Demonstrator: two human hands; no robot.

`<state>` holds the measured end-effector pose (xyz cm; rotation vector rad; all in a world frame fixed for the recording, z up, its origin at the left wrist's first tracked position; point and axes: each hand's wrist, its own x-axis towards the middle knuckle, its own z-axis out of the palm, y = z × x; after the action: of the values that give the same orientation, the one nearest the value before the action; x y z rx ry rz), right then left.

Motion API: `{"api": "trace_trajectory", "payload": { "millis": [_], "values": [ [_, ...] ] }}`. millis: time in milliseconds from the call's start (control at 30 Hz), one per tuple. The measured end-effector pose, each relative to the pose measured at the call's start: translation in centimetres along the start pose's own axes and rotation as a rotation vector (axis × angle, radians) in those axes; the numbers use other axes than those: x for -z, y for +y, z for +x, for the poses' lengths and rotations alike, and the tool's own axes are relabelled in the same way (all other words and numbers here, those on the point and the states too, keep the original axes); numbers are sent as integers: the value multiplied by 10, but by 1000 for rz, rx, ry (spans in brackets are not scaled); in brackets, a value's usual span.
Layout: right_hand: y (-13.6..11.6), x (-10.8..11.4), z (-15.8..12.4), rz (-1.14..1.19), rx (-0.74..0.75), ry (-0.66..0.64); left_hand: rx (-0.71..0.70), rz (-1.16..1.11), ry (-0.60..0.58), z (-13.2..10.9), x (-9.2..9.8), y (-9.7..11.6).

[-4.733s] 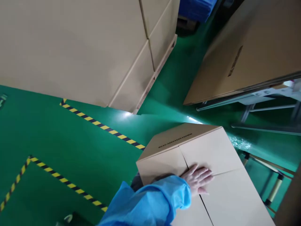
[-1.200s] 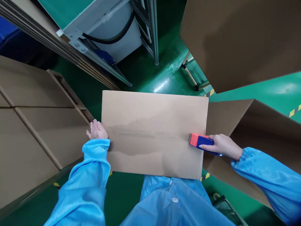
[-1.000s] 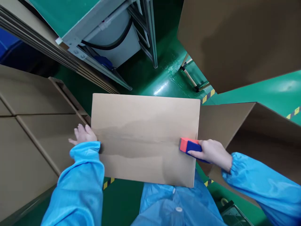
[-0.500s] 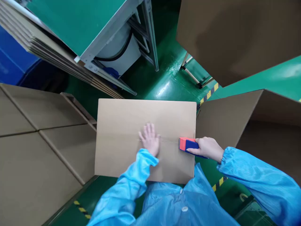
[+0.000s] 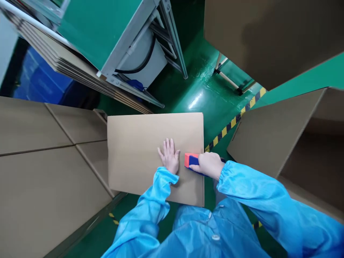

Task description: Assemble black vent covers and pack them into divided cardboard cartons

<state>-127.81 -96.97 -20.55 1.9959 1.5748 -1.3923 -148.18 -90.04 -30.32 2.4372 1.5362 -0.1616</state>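
Observation:
A closed cardboard box (image 5: 139, 150) stands in front of me, its top flaps meeting along a middle seam. My left hand (image 5: 169, 157) lies flat on the top with fingers stretched out, just left of the tape dispenser. My right hand (image 5: 208, 165) is wrapped round the red and blue tape dispenser (image 5: 190, 160), which rests on the seam near the box's right edge. Both arms wear blue sleeves.
Closed cartons (image 5: 40, 154) are stacked at the left. An open carton (image 5: 290, 143) stands at the right, another large carton (image 5: 268, 36) behind it. Flat cardboard sheets (image 5: 67, 61) lie on a green-topped metal table (image 5: 107, 32) ahead. The green floor (image 5: 204, 93) has yellow-black striped tape.
My left hand left the box's left edge and now lies flat on the top near the dispenser. My right hand has brought the dispenser leftward along the seam onto the box.

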Motion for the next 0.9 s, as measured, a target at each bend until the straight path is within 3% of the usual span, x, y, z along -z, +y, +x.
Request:
{"api": "trace_trajectory", "payload": {
  "millis": [133,233,433,533,633,733,800,900],
  "values": [
    [11,1,-1,9,35,-4,-33,4,11,1,-10,12],
    [38,-2,-8,-2,64,-6,-44,13,5,3,-13,10],
    [154,-12,-39,1,20,-46,-35,34,-11,4,-11,5],
    [197,-17,-55,42,-17,-38,-36,15,-24,4,-8,8],
    [218,-20,-56,72,-1,-54,-30,23,-17,5,-8,6],
    [222,-22,-40,70,55,-71,-44,63,9,8,-10,-2],
    [212,-22,-30,47,43,-51,-192,73,-51,8,-7,-6],
    [174,-22,-31,5,-74,11,-760,17,-241,3,6,-5]
  ]
}}
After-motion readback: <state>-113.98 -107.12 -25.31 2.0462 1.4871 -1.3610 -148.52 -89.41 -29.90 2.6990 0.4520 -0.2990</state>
